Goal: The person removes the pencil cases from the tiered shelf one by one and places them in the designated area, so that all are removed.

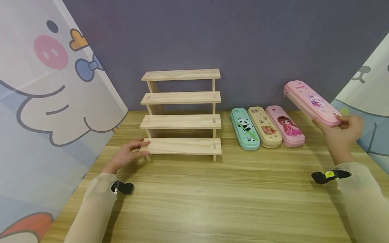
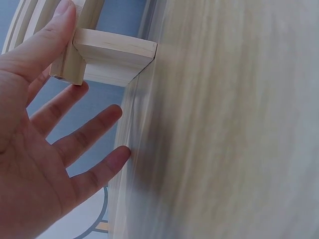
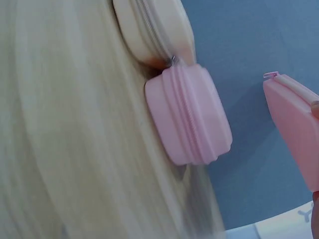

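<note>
A tiered wooden display rack of several pale shelves stands left of centre. My left hand holds the left end of its lowest shelf, thumb against the board, the other fingers spread out. On the right, my right hand grips the near end of a pink pencil case with a white rabbit on its lid. That case is raised and tilted, and in the right wrist view its zip side shows at the right edge. Most of the right hand is outside that view.
Right of the rack, three pencil cases lie side by side on the wooden table: a green panda case, a cream bear case and a pink doll case. A grey-blue panel rises behind; cartoon-printed panels flank the sides.
</note>
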`<state>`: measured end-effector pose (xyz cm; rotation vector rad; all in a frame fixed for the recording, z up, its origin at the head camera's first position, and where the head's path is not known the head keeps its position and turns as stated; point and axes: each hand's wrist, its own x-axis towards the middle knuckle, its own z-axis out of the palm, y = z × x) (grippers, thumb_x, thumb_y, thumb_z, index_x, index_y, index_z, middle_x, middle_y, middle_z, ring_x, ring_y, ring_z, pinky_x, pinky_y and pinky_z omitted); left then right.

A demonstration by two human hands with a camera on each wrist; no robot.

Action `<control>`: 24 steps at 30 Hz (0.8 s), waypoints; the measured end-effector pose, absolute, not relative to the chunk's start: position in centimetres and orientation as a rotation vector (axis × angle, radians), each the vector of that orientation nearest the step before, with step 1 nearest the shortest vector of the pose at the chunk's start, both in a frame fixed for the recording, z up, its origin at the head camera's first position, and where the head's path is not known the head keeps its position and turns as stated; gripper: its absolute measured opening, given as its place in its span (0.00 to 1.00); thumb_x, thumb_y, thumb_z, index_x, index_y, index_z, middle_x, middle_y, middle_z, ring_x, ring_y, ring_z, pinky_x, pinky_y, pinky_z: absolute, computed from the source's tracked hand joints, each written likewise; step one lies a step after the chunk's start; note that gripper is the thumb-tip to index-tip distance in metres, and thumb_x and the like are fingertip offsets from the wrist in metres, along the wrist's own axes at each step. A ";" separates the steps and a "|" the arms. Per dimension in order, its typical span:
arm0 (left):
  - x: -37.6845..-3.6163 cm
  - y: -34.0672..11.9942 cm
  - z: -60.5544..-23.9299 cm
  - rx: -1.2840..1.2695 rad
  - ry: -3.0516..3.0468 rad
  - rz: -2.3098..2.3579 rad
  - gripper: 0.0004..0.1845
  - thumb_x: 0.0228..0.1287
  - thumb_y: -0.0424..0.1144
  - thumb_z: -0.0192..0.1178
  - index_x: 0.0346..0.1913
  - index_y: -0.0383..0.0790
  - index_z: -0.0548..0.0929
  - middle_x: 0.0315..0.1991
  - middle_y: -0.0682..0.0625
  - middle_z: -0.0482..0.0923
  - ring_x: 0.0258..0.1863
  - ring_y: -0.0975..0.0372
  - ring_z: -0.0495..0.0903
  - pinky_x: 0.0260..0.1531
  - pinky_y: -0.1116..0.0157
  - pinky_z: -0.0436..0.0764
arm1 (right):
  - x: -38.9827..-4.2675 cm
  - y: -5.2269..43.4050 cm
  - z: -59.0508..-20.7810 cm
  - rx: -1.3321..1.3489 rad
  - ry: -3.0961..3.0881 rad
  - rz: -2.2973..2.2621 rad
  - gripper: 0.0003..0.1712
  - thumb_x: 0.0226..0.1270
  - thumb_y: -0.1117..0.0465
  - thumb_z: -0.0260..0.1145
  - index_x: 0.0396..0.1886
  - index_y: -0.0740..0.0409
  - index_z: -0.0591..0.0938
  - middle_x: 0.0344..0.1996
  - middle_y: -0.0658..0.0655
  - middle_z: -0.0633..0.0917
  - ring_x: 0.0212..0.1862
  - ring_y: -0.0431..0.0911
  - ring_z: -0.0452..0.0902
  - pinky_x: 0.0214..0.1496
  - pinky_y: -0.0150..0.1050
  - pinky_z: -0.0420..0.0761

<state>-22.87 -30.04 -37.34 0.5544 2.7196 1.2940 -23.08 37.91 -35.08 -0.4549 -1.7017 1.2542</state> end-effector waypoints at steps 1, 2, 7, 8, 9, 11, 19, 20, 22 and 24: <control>-22.8 -30.0 -37.3 0.553 2.722 1.293 0.25 0.65 0.33 0.67 0.64 0.28 0.76 0.72 0.28 0.57 0.70 0.35 0.58 0.66 0.37 0.60 | -23.2 38.2 -35.3 -0.482 -1.703 1.264 0.29 0.41 0.68 0.83 0.26 0.43 0.70 0.37 0.39 0.70 0.39 0.32 0.67 0.37 0.21 0.70; -22.8 -30.0 -37.3 0.553 2.723 1.293 0.25 0.65 0.33 0.67 0.64 0.28 0.76 0.72 0.28 0.58 0.70 0.35 0.58 0.66 0.37 0.60 | -23.2 38.5 -35.5 -0.505 -1.707 1.267 0.29 0.41 0.68 0.83 0.27 0.43 0.70 0.37 0.40 0.70 0.38 0.31 0.67 0.36 0.19 0.70; -22.7 -30.0 -37.4 0.533 2.725 1.305 0.26 0.65 0.34 0.67 0.64 0.29 0.77 0.72 0.29 0.58 0.70 0.35 0.59 0.66 0.37 0.59 | -23.3 39.6 -36.5 -0.579 -1.757 1.233 0.29 0.42 0.63 0.84 0.26 0.38 0.69 0.35 0.37 0.67 0.37 0.29 0.65 0.38 0.21 0.67; -22.8 -30.0 -37.4 0.531 2.724 1.305 0.26 0.65 0.34 0.67 0.64 0.29 0.76 0.72 0.29 0.58 0.70 0.36 0.59 0.66 0.37 0.59 | -23.3 39.7 -36.6 -0.583 -1.770 1.220 0.29 0.43 0.62 0.84 0.26 0.37 0.69 0.35 0.37 0.67 0.38 0.28 0.64 0.39 0.23 0.66; -22.8 -30.0 -37.4 0.528 2.723 1.306 0.26 0.66 0.35 0.67 0.64 0.29 0.76 0.72 0.29 0.58 0.70 0.36 0.59 0.66 0.37 0.59 | -23.2 39.8 -36.7 -0.586 -1.782 1.210 0.29 0.43 0.60 0.84 0.26 0.37 0.68 0.35 0.36 0.66 0.38 0.28 0.63 0.39 0.24 0.65; -22.8 -30.0 -37.4 0.530 2.716 1.309 0.26 0.66 0.35 0.66 0.65 0.29 0.76 0.73 0.29 0.57 0.71 0.35 0.58 0.66 0.37 0.59 | -23.1 40.0 -36.9 -0.593 -1.805 1.202 0.29 0.44 0.59 0.84 0.26 0.36 0.68 0.35 0.36 0.65 0.38 0.28 0.62 0.39 0.25 0.63; -23.1 -30.2 -37.7 0.525 2.699 1.311 0.27 0.68 0.37 0.65 0.66 0.30 0.75 0.74 0.29 0.54 0.72 0.35 0.54 0.66 0.36 0.58 | -22.7 40.5 -37.0 -0.707 -1.910 1.207 0.27 0.49 0.53 0.82 0.27 0.37 0.67 0.37 0.35 0.61 0.40 0.27 0.56 0.41 0.26 0.58; -23.1 -30.3 -37.7 0.526 2.697 1.312 0.27 0.68 0.37 0.65 0.66 0.30 0.75 0.74 0.29 0.54 0.72 0.35 0.54 0.66 0.36 0.58 | -22.7 40.5 -37.0 -0.718 -1.920 1.206 0.27 0.49 0.52 0.82 0.27 0.37 0.66 0.37 0.34 0.60 0.40 0.27 0.55 0.42 0.26 0.58; -23.1 -30.3 -37.7 0.529 2.696 1.315 0.27 0.68 0.37 0.65 0.66 0.30 0.75 0.74 0.29 0.54 0.72 0.35 0.54 0.66 0.35 0.58 | -22.6 40.6 -37.0 -0.731 -1.938 1.206 0.27 0.50 0.51 0.81 0.27 0.37 0.66 0.37 0.34 0.60 0.41 0.27 0.54 0.42 0.26 0.57; -23.1 -30.3 -37.7 0.528 2.696 1.314 0.27 0.68 0.37 0.65 0.66 0.31 0.75 0.74 0.29 0.55 0.72 0.35 0.54 0.66 0.35 0.58 | -22.6 40.7 -37.2 -0.736 -1.954 1.212 0.27 0.50 0.51 0.81 0.27 0.38 0.67 0.37 0.34 0.60 0.41 0.27 0.54 0.42 0.26 0.58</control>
